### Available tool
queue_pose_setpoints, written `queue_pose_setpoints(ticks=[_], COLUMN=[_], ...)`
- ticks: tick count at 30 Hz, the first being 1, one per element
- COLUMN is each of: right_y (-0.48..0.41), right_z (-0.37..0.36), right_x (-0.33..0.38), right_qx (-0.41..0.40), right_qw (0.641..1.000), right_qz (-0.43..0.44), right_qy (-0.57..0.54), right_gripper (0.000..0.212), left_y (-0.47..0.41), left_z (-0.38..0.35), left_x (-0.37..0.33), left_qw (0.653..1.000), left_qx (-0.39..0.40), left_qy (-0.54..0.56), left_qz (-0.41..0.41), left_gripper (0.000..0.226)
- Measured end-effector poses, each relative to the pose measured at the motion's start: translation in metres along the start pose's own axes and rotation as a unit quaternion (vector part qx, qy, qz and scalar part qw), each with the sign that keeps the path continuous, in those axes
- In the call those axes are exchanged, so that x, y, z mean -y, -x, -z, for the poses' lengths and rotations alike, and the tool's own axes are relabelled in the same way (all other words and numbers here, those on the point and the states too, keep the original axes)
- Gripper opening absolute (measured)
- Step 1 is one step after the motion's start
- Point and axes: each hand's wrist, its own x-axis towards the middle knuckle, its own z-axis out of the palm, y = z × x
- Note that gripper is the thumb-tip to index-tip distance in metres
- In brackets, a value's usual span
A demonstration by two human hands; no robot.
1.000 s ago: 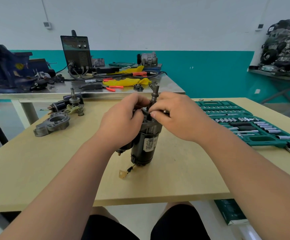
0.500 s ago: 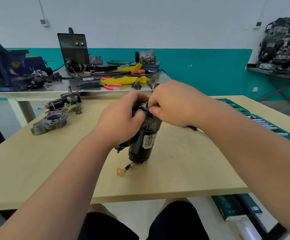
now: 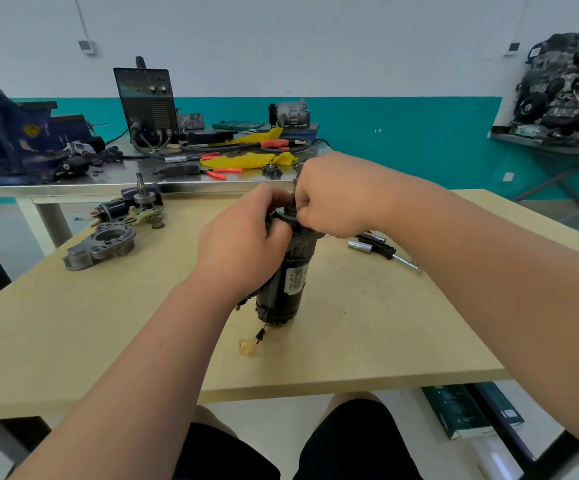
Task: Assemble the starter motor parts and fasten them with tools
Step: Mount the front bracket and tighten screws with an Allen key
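Note:
A black starter motor body [image 3: 288,289] stands upright on the wooden table [image 3: 73,334], its shaft pointing up. My left hand [image 3: 243,247] wraps the upper part of the body from the left. My right hand [image 3: 333,195] is closed around the top of the shaft, fingers pinching a small part there that I cannot make out. A brass terminal tag [image 3: 246,347] on a short wire lies at the motor's base. A grey end housing [image 3: 102,245] and a solenoid with fork lever [image 3: 132,211] lie at the far left.
A ratchet handle with sockets [image 3: 378,249] lies right of the motor, partly behind my right forearm. A steel bench behind holds a blue vise [image 3: 14,136], a black welder box [image 3: 147,102], yellow cloth and red pliers. Boxes [image 3: 468,414] sit on the floor at right.
The camera has shifted left, so the green socket set has left the view. My right hand has risen higher on the shaft; my left hand stays on the motor body.

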Motion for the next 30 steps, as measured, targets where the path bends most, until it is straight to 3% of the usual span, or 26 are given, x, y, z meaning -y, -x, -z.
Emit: queue_pose_setpoints(ticks=[7,16,24,30], right_y=[-0.002,-0.002,0.005,0.009], right_z=[0.006,-0.006,-0.011,-0.014], right_x=[-0.007,-0.019,-0.031,-0.035], right_qx=[0.018,-0.016,-0.082,-0.078], right_qw=[0.995,0.987,0.963,0.958], right_qz=[0.093,0.158,0.242,0.255], right_qy=[0.021,-0.004,0.084,0.104], right_gripper=[0.025,0.025,0.027,0.028], left_y=[0.001,0.002,-0.004,-0.01], left_z=[-0.001,0.004,0.004,0.0], left_x=[0.004,0.013,0.011,0.015], left_qw=[1.0,0.999,0.994,0.985], left_qx=[-0.001,0.009,0.036,0.027], left_qy=[0.004,0.045,0.092,0.161], left_qz=[0.004,-0.018,-0.041,-0.053], left_gripper=[0.033,0.033,0.036,0.038])
